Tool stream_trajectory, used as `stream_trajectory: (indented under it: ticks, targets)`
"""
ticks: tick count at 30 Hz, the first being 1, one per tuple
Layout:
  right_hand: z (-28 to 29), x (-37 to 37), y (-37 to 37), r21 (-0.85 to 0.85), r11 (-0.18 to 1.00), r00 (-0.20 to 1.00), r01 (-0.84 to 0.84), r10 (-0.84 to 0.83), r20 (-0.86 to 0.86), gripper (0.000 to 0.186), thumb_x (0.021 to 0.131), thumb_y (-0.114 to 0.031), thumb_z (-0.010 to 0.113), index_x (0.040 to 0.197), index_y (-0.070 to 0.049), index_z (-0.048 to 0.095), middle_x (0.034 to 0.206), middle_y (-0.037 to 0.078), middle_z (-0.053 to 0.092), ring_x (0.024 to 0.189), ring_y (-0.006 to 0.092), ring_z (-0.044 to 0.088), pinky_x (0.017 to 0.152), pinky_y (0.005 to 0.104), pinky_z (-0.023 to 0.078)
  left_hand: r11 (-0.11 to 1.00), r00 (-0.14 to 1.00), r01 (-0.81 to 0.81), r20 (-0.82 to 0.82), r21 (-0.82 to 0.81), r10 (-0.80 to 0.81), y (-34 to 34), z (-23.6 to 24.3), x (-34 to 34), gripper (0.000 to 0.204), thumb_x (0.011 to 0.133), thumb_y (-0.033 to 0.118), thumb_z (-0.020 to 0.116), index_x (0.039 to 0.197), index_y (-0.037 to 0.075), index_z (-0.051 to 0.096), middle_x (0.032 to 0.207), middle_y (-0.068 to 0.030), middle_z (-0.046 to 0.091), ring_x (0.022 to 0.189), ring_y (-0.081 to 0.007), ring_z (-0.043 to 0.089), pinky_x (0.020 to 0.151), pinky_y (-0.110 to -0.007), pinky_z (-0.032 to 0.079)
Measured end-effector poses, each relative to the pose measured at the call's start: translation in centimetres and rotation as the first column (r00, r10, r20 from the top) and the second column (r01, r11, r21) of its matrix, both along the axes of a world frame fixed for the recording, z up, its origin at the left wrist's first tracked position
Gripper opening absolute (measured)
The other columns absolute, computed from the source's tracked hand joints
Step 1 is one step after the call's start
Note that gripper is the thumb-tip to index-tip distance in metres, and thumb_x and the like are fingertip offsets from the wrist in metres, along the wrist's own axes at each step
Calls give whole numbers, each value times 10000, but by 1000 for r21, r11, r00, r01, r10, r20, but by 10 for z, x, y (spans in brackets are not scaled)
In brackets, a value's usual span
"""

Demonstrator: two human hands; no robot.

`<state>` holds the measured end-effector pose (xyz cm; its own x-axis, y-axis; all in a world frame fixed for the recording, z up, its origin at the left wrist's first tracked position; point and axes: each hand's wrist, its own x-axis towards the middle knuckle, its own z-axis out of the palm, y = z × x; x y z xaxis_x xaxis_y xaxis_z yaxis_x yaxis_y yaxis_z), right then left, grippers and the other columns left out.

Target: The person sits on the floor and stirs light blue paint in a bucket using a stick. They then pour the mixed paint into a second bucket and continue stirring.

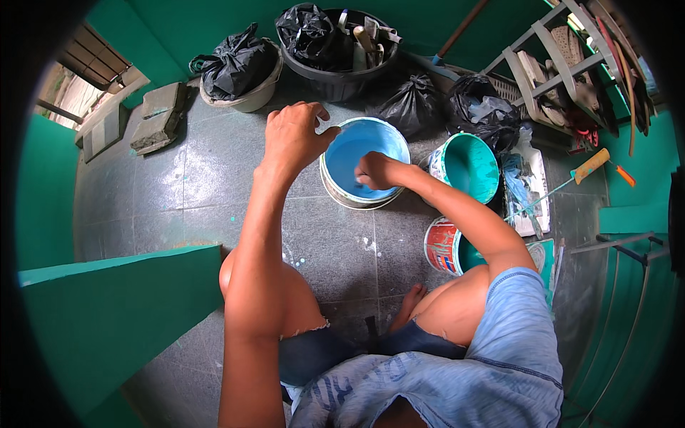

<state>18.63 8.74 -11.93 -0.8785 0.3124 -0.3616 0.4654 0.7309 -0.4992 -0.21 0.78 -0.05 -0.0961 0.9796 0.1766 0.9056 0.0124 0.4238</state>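
Note:
A white bucket (341,197) with blue paint (348,155) in it stands on the floor in front of my knees. My right hand (378,171) reaches over its right rim and is closed, inside the mouth of the bucket as seen from above. Whatever its fingers hold, if anything, is hidden under the hand. By the upper left rim is my left hand (294,134), raised, its thumb and fingers apart with nothing between them. Whether the left thumb touches the rim, I cannot tell.
Right of the paint stand a green-coated bucket (471,175) and a red-labelled bucket (441,246). A paint roller (591,165) lies beyond them. Black bags (414,107) and a black tub (335,84) line the back. A green ledge (128,292) juts in from the left.

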Motion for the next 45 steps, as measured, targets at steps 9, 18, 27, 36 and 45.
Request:
stream_trajectory:
  ticks: [9, 18, 27, 36, 45]
  targets:
    - [-21, 18, 17, 554, 816, 981, 164, -74, -181, 76, 675, -10, 609, 742, -31, 639, 820, 164, 606, 861, 339, 536, 787, 408, 427, 1000, 1000, -6, -3, 13, 6, 0, 0, 0, 281, 716, 301, 741, 877, 80, 675, 819, -79, 668, 777, -256, 634, 728, -361, 474]
    - [-21, 7, 7, 51, 993, 932, 104, -79, -353, 78, 766, -56, 597, 781, -6, 655, 729, 192, 628, 696, 354, 597, 745, 397, 446, 1000, 999, -11, 41, 7, 11, 4, -2, 6, 289, 686, 300, 752, 892, 106, 695, 807, -84, 682, 793, -241, 647, 765, -370, 419]
    - [-6, 23, 14, 395, 909, 991, 129, -134, -14, 59, 707, -20, 598, 731, -2, 649, 824, 188, 641, 818, 353, 601, 728, 416, 470, 999, 998, -32, 45, -15, 32, 1, -5, -3, 294, 683, 305, 754, 884, 99, 695, 802, -88, 681, 788, -244, 648, 762, -380, 419]
    - [-5, 10, 17, 232, 932, 896, 278, -165, -413, 100, 749, -39, 572, 785, 4, 654, 754, 208, 635, 707, 365, 618, 658, 418, 484, 999, 1000, 6, 5, 41, -7, 4, -6, 1, 281, 701, 292, 749, 878, 83, 683, 804, -83, 671, 778, -250, 641, 726, -371, 458]
    - [26, 1, 5, 159, 987, 980, 12, -43, 193, 123, 771, -45, 571, 820, -4, 676, 793, 206, 646, 785, 345, 641, 726, 405, 501, 1000, 999, -26, 37, -8, 26, 2, -7, -1, 300, 676, 304, 754, 882, 93, 695, 794, -92, 679, 777, -247, 650, 757, -379, 424]
